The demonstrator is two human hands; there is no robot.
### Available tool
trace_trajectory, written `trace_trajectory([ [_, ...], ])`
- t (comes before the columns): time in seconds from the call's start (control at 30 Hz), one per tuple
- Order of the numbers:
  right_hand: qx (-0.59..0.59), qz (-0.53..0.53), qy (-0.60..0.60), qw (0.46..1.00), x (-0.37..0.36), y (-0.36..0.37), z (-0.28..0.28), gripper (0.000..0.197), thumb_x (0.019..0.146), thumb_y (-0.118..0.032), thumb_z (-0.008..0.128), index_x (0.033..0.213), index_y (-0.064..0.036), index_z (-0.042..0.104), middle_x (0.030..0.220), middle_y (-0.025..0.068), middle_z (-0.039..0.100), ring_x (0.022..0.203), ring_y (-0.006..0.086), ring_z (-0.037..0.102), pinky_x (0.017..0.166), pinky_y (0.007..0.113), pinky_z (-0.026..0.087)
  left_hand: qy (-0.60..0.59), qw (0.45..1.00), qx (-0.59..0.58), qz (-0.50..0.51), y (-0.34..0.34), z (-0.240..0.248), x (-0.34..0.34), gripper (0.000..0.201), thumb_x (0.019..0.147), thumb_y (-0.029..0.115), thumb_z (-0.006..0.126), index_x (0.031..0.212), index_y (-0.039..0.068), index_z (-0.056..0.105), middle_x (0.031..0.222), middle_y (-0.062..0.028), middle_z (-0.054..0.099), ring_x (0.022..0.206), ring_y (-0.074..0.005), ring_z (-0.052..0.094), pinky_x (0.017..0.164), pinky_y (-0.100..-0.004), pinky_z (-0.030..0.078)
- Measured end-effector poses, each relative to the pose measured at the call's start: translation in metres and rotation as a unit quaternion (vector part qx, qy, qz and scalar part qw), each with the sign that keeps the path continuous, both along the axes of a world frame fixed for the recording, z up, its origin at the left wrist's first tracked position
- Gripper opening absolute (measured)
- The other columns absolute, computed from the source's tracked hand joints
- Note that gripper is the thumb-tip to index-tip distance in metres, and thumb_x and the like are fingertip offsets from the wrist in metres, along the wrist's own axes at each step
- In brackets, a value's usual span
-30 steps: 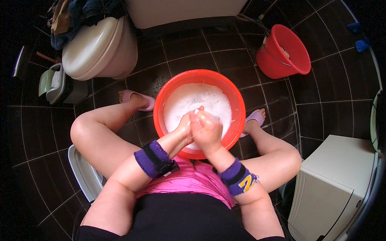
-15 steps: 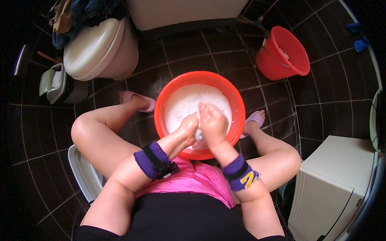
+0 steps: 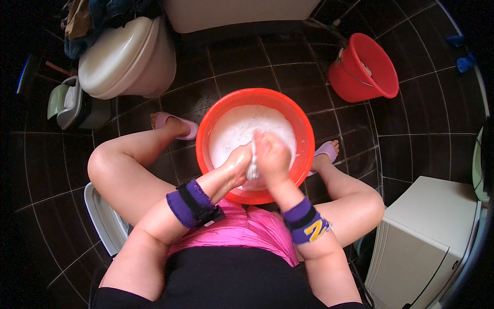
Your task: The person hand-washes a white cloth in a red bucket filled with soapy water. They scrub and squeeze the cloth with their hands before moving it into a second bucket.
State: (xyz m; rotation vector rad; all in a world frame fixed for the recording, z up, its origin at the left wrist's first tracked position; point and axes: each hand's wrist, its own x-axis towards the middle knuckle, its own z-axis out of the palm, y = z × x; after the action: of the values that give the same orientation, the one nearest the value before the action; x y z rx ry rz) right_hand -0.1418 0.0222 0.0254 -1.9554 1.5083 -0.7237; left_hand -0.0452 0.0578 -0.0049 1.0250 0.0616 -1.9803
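A red plastic basin (image 3: 203,147) full of white suds (image 3: 231,123) stands on the floor between my knees. Over the near part of the suds, my left hand (image 3: 237,164) and my right hand (image 3: 273,158) are pressed toward each other. Between them is a wet, whitish cloth (image 3: 252,170), bunched up, with only a narrow strip showing. Both hands are closed on it, and my right hand is a little blurred. Purple bands with black straps go round both forearms.
A red bucket (image 3: 355,82) with a wire handle stands at the far right. The toilet (image 3: 118,56) and a small bin (image 3: 77,110) are at the far left. On the right is a white cabinet (image 3: 411,226); dark floor tiles surround the basin.
My hands stay closed on the cloth above the suds, with only a slight shift between them; a bit more of the cloth shows. The whole view has moved slightly.
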Motion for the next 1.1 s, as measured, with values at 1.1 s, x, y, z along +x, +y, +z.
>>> trace_trajectory([
  [1.1, -0.066, 0.056, -0.050, 0.995, 0.008, -0.010, 0.005, 0.032, 0.085, -0.020, 0.061, 0.059, -0.0040, 0.052, 0.058, 0.0172, 0.050, 0.052, 0.0344, 0.051, 0.049, 0.040, 0.039, 0.072, 0.992, 0.034, 0.100, -0.001, 0.010, -0.006, 0.026, 0.094, 0.030, 0.044, 0.086, 0.010, 0.058, 0.075, -0.0064, 0.061, 0.064, -0.0195, 0.060, 0.061, -0.0354, 0.051],
])
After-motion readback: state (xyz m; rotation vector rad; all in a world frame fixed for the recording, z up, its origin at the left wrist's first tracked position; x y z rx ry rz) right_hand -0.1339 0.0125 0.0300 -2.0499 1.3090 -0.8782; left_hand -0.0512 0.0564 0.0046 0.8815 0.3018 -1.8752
